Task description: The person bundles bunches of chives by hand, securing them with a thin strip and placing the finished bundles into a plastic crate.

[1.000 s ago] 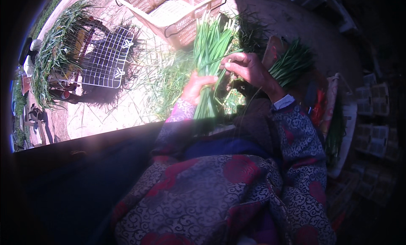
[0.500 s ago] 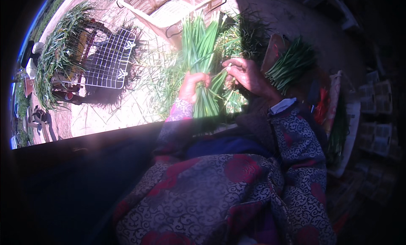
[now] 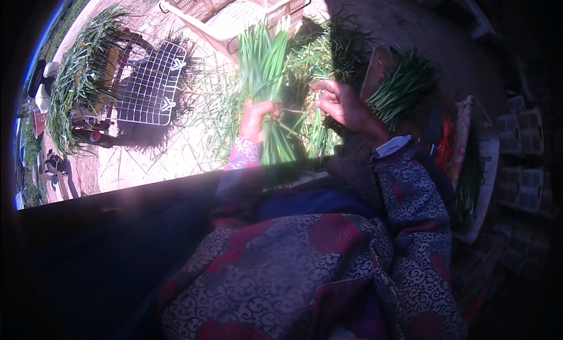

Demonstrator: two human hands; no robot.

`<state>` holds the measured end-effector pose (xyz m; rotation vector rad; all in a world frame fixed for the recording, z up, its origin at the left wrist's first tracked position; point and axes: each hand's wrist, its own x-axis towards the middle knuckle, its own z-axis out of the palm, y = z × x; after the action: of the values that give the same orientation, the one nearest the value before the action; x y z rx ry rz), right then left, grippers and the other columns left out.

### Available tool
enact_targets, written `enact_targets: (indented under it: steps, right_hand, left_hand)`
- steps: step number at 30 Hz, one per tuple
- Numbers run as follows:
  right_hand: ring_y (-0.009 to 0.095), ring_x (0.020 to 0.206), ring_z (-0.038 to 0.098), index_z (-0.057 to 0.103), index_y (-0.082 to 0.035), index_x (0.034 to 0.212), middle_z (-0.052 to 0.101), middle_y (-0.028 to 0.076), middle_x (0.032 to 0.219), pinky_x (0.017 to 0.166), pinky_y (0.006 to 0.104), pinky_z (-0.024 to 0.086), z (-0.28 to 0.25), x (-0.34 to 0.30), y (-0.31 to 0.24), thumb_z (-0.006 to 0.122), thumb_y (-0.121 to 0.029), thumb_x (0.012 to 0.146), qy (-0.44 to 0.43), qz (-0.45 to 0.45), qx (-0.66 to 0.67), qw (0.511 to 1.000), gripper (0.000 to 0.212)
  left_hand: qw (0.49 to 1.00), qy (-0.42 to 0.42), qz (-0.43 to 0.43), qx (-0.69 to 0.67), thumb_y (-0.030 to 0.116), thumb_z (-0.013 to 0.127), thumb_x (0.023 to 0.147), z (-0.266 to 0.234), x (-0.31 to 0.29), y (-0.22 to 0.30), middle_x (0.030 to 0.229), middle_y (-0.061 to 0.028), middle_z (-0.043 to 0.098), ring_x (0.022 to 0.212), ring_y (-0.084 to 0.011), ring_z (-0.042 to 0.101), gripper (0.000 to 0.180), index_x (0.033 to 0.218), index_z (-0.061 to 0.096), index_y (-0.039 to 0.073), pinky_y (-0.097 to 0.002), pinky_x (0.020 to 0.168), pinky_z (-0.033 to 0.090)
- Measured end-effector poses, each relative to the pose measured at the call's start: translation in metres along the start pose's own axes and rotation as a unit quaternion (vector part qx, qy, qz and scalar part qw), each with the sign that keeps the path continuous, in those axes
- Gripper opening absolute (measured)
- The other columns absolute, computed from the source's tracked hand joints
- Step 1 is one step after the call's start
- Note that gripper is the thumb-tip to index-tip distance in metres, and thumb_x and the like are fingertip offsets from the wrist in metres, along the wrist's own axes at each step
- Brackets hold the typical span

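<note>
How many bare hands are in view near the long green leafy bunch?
2: the left hand, gripping the long green leafy bunch, and the right hand, to its right. I see no others, though the dark edges could hide some.

Dark patterned top (image 3: 275, 264), all pale scrollwork and red rounds.
From where I stand, whitish curls cover its dark cloth, broken by large red medallions (image 3: 334, 233); the left sleeve (image 3: 234, 178) and right sleeve (image 3: 410, 193) match. A pale cuff (image 3: 393, 145) edges the right one. Deep blue cloth (image 3: 299, 204) shows past the hem; the left hand (image 3: 254, 122) and right hand (image 3: 347, 108) are bare.
</note>
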<state>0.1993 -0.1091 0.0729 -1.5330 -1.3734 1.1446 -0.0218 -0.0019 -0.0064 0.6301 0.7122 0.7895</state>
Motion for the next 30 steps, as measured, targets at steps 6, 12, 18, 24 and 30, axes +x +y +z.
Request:
enact_targets:
  steps: [6, 12, 18, 24, 30]
  right_hand:
    - [0.007, 0.075, 0.059, 0.049, 0.005, 0.132, 0.063, 0.003, 0.082, 0.071, 0.0249, 0.048, -0.004, 0.001, 0.005, 0.059, -0.004, 0.095, 0.011, -0.021, 0.010, 1.000, 0.039]
    - [0.008, 0.075, 0.059, 0.047, 0.006, 0.132, 0.061, 0.003, 0.081, 0.071, 0.0262, 0.049, 0.004, 0.008, 0.007, 0.058, -0.006, 0.096, -0.025, -0.016, 0.030, 0.999, 0.039]
    - [0.009, 0.068, 0.057, 0.050, 0.005, 0.129, 0.062, 0.003, 0.079, 0.060, 0.0250, 0.046, 0.008, 0.004, 0.010, 0.063, -0.010, 0.091, -0.039, 0.012, 0.072, 0.997, 0.042]
    - [0.007, 0.070, 0.058, 0.057, 0.002, 0.122, 0.063, 0.000, 0.080, 0.061, 0.0243, 0.047, -0.018, -0.002, 0.007, 0.066, -0.006, 0.090, 0.002, 0.000, 0.050, 0.999, 0.034]
    - [0.005, 0.076, 0.061, 0.067, -0.003, 0.111, 0.068, -0.001, 0.090, 0.064, 0.0222, 0.048, -0.121, -0.028, 0.000, 0.069, -0.008, 0.092, 0.331, -0.102, -0.067, 0.936, 0.020]
  left_hand:
    - [0.996, -0.033, -0.036, 0.068, -0.007, 0.062, 0.080, -0.005, 0.000, 0.006, 0.082, -0.0184, 0.068, 0.071, -0.0199, 0.067, 0.022, 0.101, 0.061, -0.013, -0.0273, 0.062, 0.057]
    - [0.989, -0.117, -0.078, 0.053, -0.002, 0.069, 0.084, 0.034, -0.020, -0.002, 0.093, -0.0219, 0.071, 0.075, -0.0211, 0.069, 0.027, 0.109, 0.064, -0.011, -0.0279, 0.064, 0.057]
    - [0.990, -0.057, -0.048, 0.122, -0.008, 0.067, 0.078, 0.021, -0.009, -0.008, 0.084, -0.0124, 0.069, 0.067, -0.0178, 0.066, 0.051, 0.126, 0.051, -0.005, -0.0287, 0.062, 0.053]
    - [0.987, -0.024, -0.012, 0.158, 0.006, 0.071, 0.081, -0.004, -0.001, -0.008, 0.082, -0.0097, 0.071, 0.074, -0.0155, 0.065, 0.017, 0.093, 0.072, -0.006, -0.0280, 0.075, 0.051]
    - [0.995, -0.072, -0.060, -0.018, -0.009, 0.065, 0.079, -0.003, -0.004, 0.000, 0.104, -0.0194, 0.070, 0.089, -0.0251, 0.069, 0.056, 0.133, 0.049, -0.006, -0.0361, 0.086, 0.057]
